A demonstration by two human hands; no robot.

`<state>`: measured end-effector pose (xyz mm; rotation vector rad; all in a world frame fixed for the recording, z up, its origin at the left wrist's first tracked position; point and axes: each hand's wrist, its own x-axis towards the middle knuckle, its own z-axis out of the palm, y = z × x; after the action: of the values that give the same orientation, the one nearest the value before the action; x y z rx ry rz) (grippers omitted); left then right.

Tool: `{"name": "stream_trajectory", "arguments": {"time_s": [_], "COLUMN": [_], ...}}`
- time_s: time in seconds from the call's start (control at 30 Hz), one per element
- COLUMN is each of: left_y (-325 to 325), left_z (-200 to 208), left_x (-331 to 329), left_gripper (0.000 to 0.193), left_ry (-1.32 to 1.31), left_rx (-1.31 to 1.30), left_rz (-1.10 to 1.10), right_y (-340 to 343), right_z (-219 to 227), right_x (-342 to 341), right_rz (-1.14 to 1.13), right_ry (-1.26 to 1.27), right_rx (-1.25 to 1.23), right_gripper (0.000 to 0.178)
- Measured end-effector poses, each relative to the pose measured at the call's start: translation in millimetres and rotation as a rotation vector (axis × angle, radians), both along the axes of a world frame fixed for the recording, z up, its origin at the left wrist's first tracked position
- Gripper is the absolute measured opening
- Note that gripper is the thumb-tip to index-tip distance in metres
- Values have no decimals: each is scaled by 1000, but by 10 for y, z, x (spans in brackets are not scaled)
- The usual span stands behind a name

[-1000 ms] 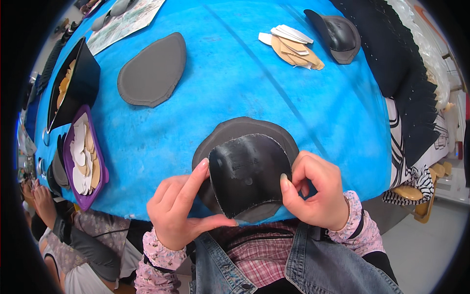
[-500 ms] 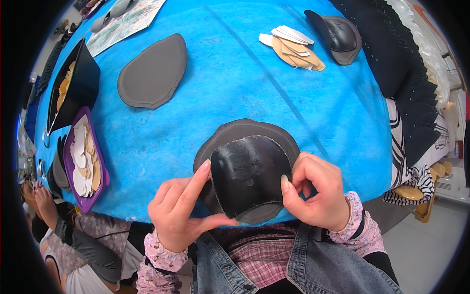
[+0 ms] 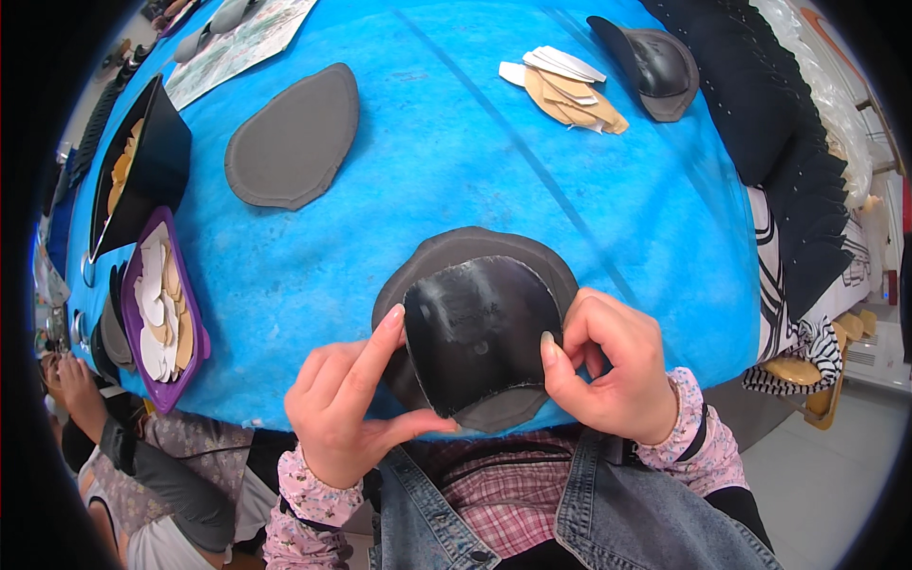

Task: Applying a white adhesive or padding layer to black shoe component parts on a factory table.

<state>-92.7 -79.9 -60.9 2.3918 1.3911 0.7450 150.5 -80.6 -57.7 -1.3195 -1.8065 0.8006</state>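
A glossy black curved plate (image 3: 483,328) lies over a rounded dark grey foam pad (image 3: 451,242) at the table's near edge. The pad shows beyond the plate at its far side and below it. My left hand (image 3: 342,404) grips the plate's left side, forefinger at the upper part of that edge and thumb at the lower corner. At the right edge, my right hand (image 3: 608,366) pinches the plate between thumb and curled fingers, whose tips are partly hidden. Another grey foam pad (image 3: 294,138) rests flat at the far left.
Blue cloth (image 3: 456,142) covers the table. Paper pieces (image 3: 568,90) and a pad with a black plate (image 3: 660,71) lie at the far right, beside stacked black pieces (image 3: 788,142). A purple basket (image 3: 198,332) and black bin (image 3: 176,142) stand left. A co-worker's hand (image 3: 76,389) shows lower left.
The black plate has shifted and tilted slightly, and the glare on it has changed. Both hands keep their hold on its edges. The view has moved a little.
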Motion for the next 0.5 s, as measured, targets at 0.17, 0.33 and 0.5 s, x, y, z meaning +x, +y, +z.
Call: {"name": "stream_trajectory", "arguments": {"time_s": [0.17,0.33,0.5], "left_y": [3,-2,-9], "left_z": [1,-7,-38], "left_x": [-9,-16,-19], "left_gripper": [83,84,85], "left_ry": [15,13,-20], "left_rx": [4,0,11], "left_rz": [2,0,-9], "right_y": [10,17,8], "right_z": [-43,-43,-47], "right_x": [11,9,14], "right_rz": [15,29,29], "right_ry": [7,17,28], "right_rx": [21,50,48], "right_gripper": [24,23,23]}}
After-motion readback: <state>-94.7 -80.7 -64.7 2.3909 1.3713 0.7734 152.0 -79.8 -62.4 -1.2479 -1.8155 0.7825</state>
